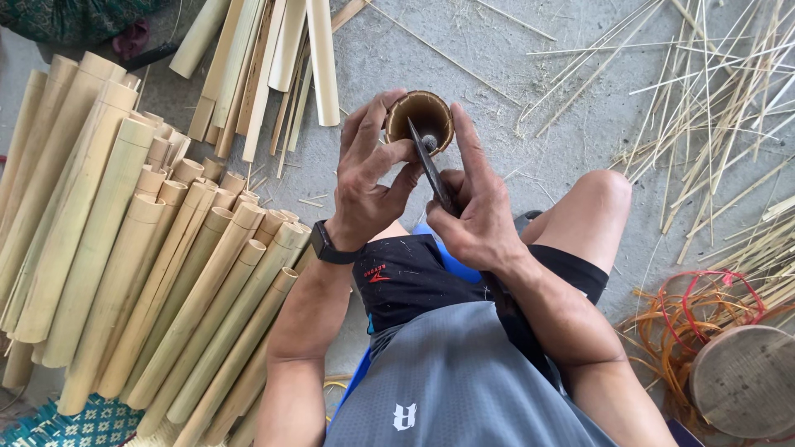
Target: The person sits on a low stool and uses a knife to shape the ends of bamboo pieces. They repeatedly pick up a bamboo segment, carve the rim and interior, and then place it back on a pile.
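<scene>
A: What are the hands busy with?

B: The left hand [370, 178] is closed around the rim of a short bamboo tube [420, 121], fingers curled on its left side and the thumb pressed near the open mouth. The tube is held up in front of the knees, its hollow end facing the camera.

A: And the other?

B: The right hand [476, 211] is wrapped tight on the handle of a dark knife [428, 162], index finger stretched up along the tube's right edge. The blade tip sits inside the mouth of the tube.

A: Any packages, labels or signs?

B: No packages or signs in view. The only marks are a small red logo on the black shorts [397, 277] and a white emblem on the grey shirt [451, 381].

A: Counts?

B: One tube in hand, one knife, one black wristwatch [328, 245] on the left wrist. The stack of bamboo poles [149, 273] at the left holds more than twenty; I cannot tell exactly. About ten split slats [265, 58] lie at the top. Thin splints [712, 91] are scattered at the right, too many to count. One round wooden block [744, 379] sits at the lower right beside a coil of orange and red cord [675, 319].
</scene>
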